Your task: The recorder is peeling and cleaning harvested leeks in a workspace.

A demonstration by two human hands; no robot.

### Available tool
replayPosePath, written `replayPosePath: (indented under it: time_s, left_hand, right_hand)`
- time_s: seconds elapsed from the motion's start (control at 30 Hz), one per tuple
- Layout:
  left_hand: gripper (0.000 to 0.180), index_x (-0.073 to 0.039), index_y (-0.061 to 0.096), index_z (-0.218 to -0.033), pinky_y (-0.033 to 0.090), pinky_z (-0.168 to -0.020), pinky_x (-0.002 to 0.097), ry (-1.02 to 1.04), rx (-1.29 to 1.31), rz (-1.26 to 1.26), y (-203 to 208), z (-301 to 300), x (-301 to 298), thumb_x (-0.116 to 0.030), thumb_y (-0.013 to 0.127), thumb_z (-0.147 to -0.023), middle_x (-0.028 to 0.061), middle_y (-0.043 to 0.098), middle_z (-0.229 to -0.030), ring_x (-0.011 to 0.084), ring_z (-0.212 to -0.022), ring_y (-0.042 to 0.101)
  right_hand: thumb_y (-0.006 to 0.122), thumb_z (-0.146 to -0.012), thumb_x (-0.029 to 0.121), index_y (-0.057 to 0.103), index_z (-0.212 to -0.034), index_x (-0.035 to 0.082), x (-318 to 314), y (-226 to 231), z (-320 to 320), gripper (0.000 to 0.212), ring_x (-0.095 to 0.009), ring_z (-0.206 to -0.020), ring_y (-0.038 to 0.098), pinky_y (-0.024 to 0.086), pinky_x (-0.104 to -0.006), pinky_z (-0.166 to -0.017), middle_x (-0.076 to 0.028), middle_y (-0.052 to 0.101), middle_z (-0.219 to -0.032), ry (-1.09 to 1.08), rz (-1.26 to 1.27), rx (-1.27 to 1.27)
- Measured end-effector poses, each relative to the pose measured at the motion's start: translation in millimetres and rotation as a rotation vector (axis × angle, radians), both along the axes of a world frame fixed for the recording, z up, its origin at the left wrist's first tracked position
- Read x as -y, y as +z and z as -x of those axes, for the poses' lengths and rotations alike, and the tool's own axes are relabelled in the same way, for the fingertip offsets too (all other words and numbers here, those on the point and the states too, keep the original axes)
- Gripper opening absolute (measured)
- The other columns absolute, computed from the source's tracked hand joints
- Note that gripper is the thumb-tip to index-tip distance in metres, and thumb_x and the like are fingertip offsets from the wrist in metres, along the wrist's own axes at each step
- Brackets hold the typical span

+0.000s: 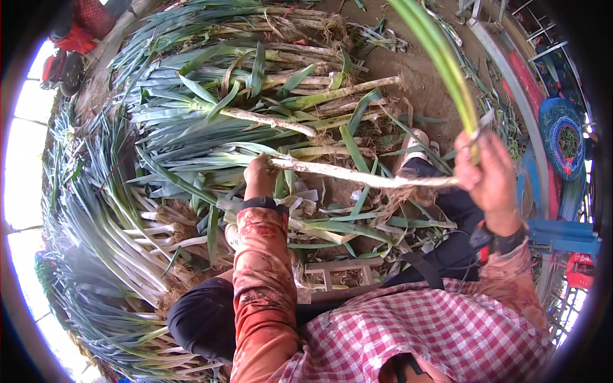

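Note:
My left hand (258,173) is closed round a leek (345,171) where its white stalk meets the green leaves. The stalk stretches rightward across my lap, with shaggy, pale strands near its root end. That end reaches my right hand (490,182), which is closed on a long green leek leaf (440,60) that rises up and away. Whether the right fingers also touch the stalk is hard to tell, as that hand is slightly blurred. Beyond my left hand lie piled leeks (191,108), their roots pointing right.
Cleaner white-stalked leeks (121,236) lie in heaps on the left. Stripped leaves (345,230) litter the ground between my feet, by a small wooden stool (341,267). On the right stand a metal rail (511,83), a blue frame (562,237) and a round blue item (562,137).

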State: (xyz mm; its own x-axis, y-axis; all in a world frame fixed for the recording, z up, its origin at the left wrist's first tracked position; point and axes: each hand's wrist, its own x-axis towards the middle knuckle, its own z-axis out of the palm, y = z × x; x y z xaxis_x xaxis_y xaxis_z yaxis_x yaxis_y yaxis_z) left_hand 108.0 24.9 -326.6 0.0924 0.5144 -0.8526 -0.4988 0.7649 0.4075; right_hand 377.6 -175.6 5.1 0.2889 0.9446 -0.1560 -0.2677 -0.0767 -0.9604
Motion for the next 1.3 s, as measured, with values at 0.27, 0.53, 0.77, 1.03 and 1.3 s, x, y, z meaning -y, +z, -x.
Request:
replayPosePath:
  time_s: [0.27, 0.53, 0.77, 1.03, 1.3]
  left_hand:
    - [0.021, -0.001, 0.05, -0.099, 0.046, -0.069, 0.0419, 0.207, 0.205, -0.033, 8.7, -22.1, 10.3, -0.014, 0.057, -0.083, 0.0122, 0.055, -0.091, 0.0263, -0.085, 0.054]
    - [0.016, -0.006, 0.046, -0.098, 0.048, -0.066, 0.0334, 0.201, 0.121, -0.048, -9.8, 33.5, 9.7, -0.019, 0.046, -0.09, 0.0086, 0.058, -0.089, 0.0232, -0.083, 0.059]
    - [0.028, 0.002, 0.04, -0.11, 0.045, -0.085, 0.0441, 0.355, 0.344, -0.14, -0.3, -11.6, 41.5, -0.008, 0.046, -0.085, 0.0159, 0.052, -0.108, 0.0302, -0.1, 0.053]
    - [0.036, 0.006, 0.042, -0.11, 0.048, -0.083, 0.0421, 0.447, 0.324, -0.138, 36.6, 13.1, 59.8, 0.0, 0.045, -0.076, 0.0178, 0.052, -0.11, 0.0311, -0.102, 0.054]
    - [0.055, 0.007, 0.034, -0.123, 0.049, -0.087, 0.0318, 0.348, 0.47, -0.756, 244.7, 8.1, 63.2, 0.009, 0.044, -0.069, 0.0181, 0.051, -0.116, 0.0263, -0.113, 0.047]
  right_hand:
    - [0.043, -0.092, 0.022, 0.047, -0.098, 0.004, 17.3, -2.9, -122.9, 0.019, -0.002, -0.047, 0.034, 0.028, -0.0154, -0.038, 0.0, 0.047, -0.076, -0.284, 0.231, 0.367]
    - [0.05, -0.087, 0.021, 0.049, -0.105, 0.004, 82.4, -14.3, -299.1, 0.025, -0.008, -0.053, 0.048, 0.038, -0.0227, -0.043, -0.002, 0.051, -0.075, -0.305, 0.61, 0.841]
    - [0.057, -0.081, 0.025, 0.051, -0.111, -0.001, -29.0, -125.4, -85.8, 0.04, -0.028, -0.096, 0.054, 0.042, -0.0351, -0.084, -0.019, 0.055, -0.103, 0.425, 0.219, 1.207]
    - [0.052, -0.084, 0.028, 0.042, -0.114, 0.004, -1.3, -184.4, 22.2, 0.04, -0.035, -0.084, 0.058, 0.047, -0.0388, -0.07, -0.021, 0.057, -0.092, 0.609, 0.299, 1.14]
    - [0.053, -0.085, 0.014, 0.048, -0.108, -0.003, 22.7, -63.5, 44.1, 0.028, -0.025, -0.065, 0.059, 0.046, -0.0289, -0.06, -0.014, 0.057, -0.079, 0.428, 0.022, 1.004]
